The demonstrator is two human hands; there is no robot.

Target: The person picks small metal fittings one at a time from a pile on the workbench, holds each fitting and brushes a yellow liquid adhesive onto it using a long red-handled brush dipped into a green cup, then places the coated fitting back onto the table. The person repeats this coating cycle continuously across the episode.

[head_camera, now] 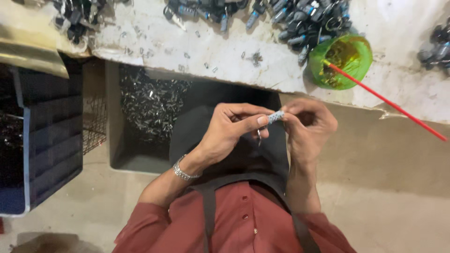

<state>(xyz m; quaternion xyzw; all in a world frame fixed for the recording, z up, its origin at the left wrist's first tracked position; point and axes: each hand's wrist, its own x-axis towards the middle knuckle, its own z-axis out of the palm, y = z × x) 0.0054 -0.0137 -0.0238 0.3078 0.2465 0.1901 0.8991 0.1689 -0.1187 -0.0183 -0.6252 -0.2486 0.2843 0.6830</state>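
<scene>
Small speckled grey cylinder point(275, 116), pinched endwise between left hand point(229, 129) and right hand point(309, 124), fingers curled, above the rough white table point(234, 56).

A green bowl point(356, 49) is sitting at the upper right of the frame on a worn white worktop point(225, 51), with a red stick point(389, 100) leaning out of it toward the right edge. Heaps of dark small parts point(300, 16) are lying along the top. A grey bin point(140, 122) of shiny metal clips point(150, 103) is standing at centre left, and a dark blue crate point(42, 140) is filling the left edge.
</scene>
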